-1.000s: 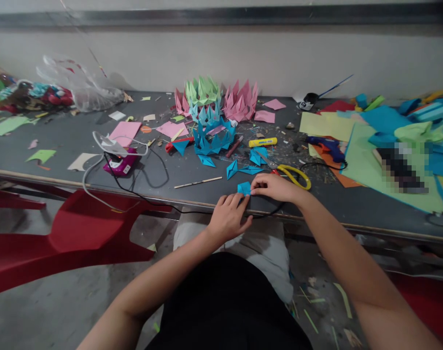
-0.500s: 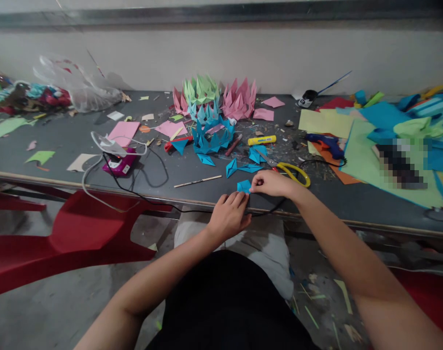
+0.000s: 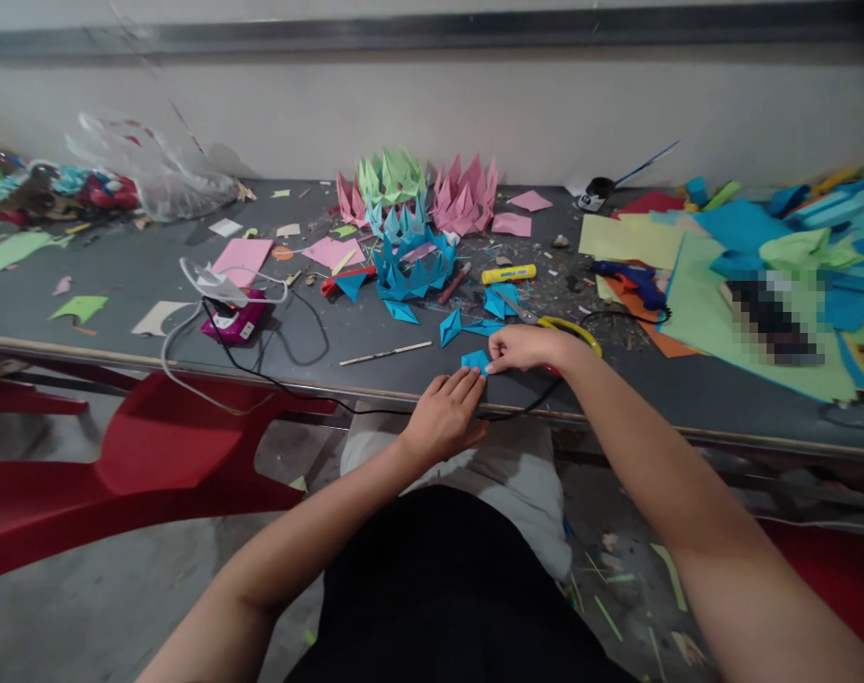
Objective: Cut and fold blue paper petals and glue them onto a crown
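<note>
A small folded piece of blue paper [image 3: 473, 360] lies near the front edge of the table. My left hand [image 3: 446, 408] rests over its near side, fingers stretched out flat and pressing it down. At the paper's right edge my right hand [image 3: 523, 348] is closed, with thumb and fingertips pinching it; part of the paper is hidden under my fingers. Just beyond lie several folded blue paper pieces [image 3: 450, 327]. Yellow-handled scissors [image 3: 572, 332] sit past my right hand, partly behind it. A thin stick [image 3: 385, 354] lies to the left of the paper.
Farther back stand a blue paper crown [image 3: 415, 275], a green one [image 3: 393, 174] and a pink one [image 3: 466, 197]. A yellow glue stick [image 3: 509, 274] and blue glue gun [image 3: 632, 277] lie rightward. A purple power box [image 3: 236, 318] trails cables along the front edge. Paper sheets [image 3: 688, 313] cover the right side.
My right hand has shifted slightly left and down along the paper's edge. My left hand stays nearly in place on the paper.
</note>
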Tool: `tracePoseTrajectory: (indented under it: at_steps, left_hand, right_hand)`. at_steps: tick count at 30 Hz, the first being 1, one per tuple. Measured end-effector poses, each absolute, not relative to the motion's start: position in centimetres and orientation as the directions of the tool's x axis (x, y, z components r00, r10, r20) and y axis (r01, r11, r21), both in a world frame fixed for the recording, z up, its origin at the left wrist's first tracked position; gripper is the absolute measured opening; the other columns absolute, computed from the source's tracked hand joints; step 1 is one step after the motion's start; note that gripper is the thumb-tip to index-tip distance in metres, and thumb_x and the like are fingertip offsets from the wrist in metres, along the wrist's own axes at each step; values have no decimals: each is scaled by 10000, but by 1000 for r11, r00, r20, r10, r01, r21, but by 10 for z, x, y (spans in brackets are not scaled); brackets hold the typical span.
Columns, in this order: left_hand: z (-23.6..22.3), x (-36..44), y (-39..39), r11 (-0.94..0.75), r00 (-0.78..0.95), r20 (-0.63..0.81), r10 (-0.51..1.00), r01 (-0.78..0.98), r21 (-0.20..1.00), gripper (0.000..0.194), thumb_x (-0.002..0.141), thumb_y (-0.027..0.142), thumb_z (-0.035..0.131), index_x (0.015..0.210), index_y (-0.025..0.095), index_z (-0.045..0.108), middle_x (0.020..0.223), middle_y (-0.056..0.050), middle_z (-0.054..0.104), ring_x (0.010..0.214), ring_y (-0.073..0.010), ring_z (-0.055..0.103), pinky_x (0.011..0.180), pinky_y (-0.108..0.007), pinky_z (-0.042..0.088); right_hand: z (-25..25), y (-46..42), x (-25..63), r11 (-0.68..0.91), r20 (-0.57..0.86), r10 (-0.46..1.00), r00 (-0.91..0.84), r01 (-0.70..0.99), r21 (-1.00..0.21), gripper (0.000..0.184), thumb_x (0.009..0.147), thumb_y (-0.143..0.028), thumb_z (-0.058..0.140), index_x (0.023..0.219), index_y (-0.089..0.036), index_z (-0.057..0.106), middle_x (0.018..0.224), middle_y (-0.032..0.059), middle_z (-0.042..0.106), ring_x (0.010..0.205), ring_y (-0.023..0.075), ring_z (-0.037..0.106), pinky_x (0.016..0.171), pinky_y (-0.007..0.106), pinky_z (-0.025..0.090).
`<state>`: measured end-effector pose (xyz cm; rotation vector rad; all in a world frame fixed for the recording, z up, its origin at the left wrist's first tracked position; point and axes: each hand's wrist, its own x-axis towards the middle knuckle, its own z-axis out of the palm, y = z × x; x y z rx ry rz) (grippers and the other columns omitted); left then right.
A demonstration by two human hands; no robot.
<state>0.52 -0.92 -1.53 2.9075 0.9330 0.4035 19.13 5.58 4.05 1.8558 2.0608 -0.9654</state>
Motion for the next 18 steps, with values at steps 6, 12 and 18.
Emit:
tracePoseTrajectory:
  at_steps: [6, 12, 18]
  left_hand:
    - [-14, 7, -6, -800, 768, 223, 600, 578, 162, 521, 817, 379, 502, 1251, 95, 454, 1299, -131, 501, 1229, -253, 413, 963, -371, 351]
    - [-9, 10, 1, -811, 780, 224, 584, 572, 122, 467, 770, 431, 549, 1135, 141, 527, 1205, -113, 548, 1246, -308, 373, 1004, -435, 307]
    - [-6, 11, 3, -828, 806, 191, 561, 550, 113, 484, 774, 473, 533, 1127, 143, 511, 1212, -122, 528, 1267, -295, 350, 1022, -441, 286]
  right_hand:
    - [41, 49, 190, -63, -498, 850, -172, 905, -421, 399, 752, -562, 536, 607, -201, 449, 580, 2, 518, 535, 120, 506, 432, 217, 347]
    - [38, 48, 185, 9, -402, 906, -132, 956, -294, 385, 756, -521, 561, 584, -196, 447, 599, 15, 556, 575, 134, 517, 463, 237, 310]
    - [34, 45, 197, -55, -467, 859, -208, 870, -490, 288, 717, -453, 628, 683, -203, 490, 626, -15, 552, 557, 115, 517, 459, 217, 361]
